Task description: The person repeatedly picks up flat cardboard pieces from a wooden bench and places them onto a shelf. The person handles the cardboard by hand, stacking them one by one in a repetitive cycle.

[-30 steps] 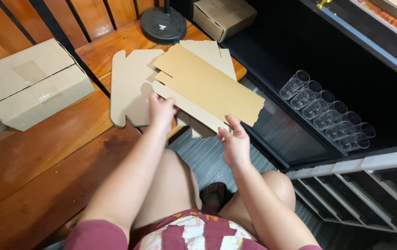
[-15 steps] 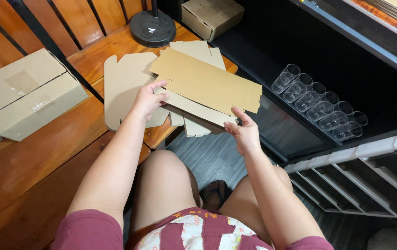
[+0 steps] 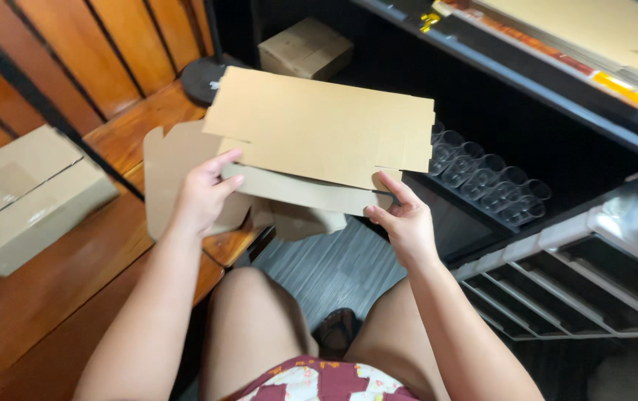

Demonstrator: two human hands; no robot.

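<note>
I hold a flat, unfolded brown cardboard box blank point(image 3: 319, 134) up in front of me with both hands. My left hand point(image 3: 203, 197) grips its lower left edge, thumb on top. My right hand point(image 3: 402, 219) pinches its lower right corner. A lower flap of the blank hangs folded between my hands. Under it, another flat cardboard blank point(image 3: 170, 174) lies on the wooden bench point(image 3: 51, 297).
A closed cardboard box point(image 3: 25, 197) sits on the bench at left. A smaller box point(image 3: 305, 48) and a round black base point(image 3: 200, 78) stand further back. Several clear plastic cups point(image 3: 486, 186) lie in rows on a dark shelf. A grey rack point(image 3: 579, 260) is at right.
I have lifted the top cardboard blank off the pile and raised it toward me. Both hands shifted to its lower edge, and my view moved closer.
</note>
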